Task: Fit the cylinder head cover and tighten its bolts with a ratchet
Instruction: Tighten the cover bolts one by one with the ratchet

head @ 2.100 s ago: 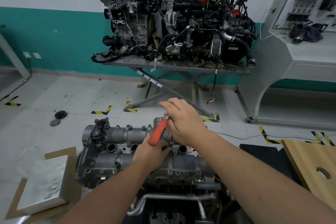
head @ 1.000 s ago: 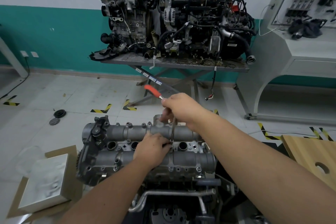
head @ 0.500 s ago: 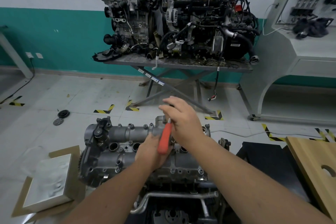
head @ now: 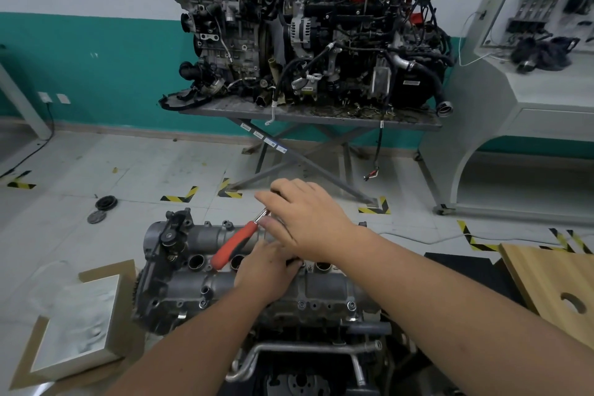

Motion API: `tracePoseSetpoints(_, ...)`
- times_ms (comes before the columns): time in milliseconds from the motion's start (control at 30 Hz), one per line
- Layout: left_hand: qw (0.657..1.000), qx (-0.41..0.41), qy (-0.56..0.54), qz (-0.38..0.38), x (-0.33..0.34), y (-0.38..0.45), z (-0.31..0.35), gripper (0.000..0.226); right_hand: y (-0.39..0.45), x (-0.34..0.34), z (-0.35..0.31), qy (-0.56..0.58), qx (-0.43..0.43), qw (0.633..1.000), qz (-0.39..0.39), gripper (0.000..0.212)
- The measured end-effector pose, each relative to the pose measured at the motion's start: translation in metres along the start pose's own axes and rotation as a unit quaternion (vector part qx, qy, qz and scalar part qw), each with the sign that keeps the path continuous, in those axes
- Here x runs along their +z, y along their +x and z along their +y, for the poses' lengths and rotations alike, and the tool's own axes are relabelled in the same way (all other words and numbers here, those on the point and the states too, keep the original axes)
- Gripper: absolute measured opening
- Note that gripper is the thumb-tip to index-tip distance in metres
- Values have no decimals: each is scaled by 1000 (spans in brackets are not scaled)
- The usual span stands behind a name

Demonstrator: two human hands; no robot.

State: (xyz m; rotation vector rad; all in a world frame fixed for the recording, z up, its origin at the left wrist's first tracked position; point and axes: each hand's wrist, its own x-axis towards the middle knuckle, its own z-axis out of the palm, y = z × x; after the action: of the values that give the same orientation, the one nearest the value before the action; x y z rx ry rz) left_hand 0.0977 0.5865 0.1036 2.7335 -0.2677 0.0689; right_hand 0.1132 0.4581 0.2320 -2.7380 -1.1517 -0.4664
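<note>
Most of the fitting looks done: cover (head: 257, 280) is seated square on the head of the near engine, low centre of view, no visible gap along the front edge, bolt heads showing in several holes on the front flange and back rail. So this reads as the tightening stage, somewhere mid-sequence; can't tell which bolts are already torqued and which are only started, so I'd assume the rest of the pattern is still to go. Ratchet (head: 236, 243) sits over the middle of the cover, between the two cam humps, red handle angled out to the left and toward me above the plug wells, chrome shank running up under the right hand. Socket and the bolt it's on are hidden by both hands. Right hand (head: 308, 222) lies over the head end of the ratchet, fingers mostly extended and spread, thumb beside the shank: looks like a light palm-and-fingertip grip for spinning, not a full fist on the handle. Left hand (head: 266, 273) is beneath it, resting on the cover centre with fingers curled down, apparently steadying the extension; can't tell for sure whether that grip is clamped on it.
</note>
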Motion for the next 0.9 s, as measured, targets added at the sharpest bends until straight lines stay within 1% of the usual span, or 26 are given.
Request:
tracePoseSetpoints(100,999,-2,20,-28,2,2,-2,34,2,-1,0,8,9,1000,3,57)
tracePoseSetpoints(233,999,-8,30,-41,2,3,-3,29,3,-4,-2,20,25,999,28,54)
tracePoseSetpoints(300,998,-19,27,-56,2,3,-3,28,2,-4,-1,11,32,998,50,47)
tracePoseSetpoints(367,997,-25,20,-69,3,4,-3,29,2,-6,2,5,48,997,65,34)
tracePoseSetpoints(433,997,-26,11,-71,4,5,-4,29,3,-9,4,-5,67,996,58,32)
tracePoseSetpoints(533,997,-27,9,-74,4,5,-4,29,9,-14,3,-18,101,995,20,39)
tracePoseSetpoints(633,997,-25,4,-68,5,5,-5,29,15,-15,0,-6,138,990,-19,42)
tracePoseSetpoints(767,998,-29,-2,-63,5,4,-6,29,18,-13,-2,3,185,983,-18,40)
tracePoseSetpoints(867,998,-30,-4,-62,7,3,-7,31,19,-11,-6,6,229,973,-4,38)
tracePoseSetpoints(900,998,-29,-3,-63,8,3,-8,31,19,-10,-7,3,233,973,2,37)
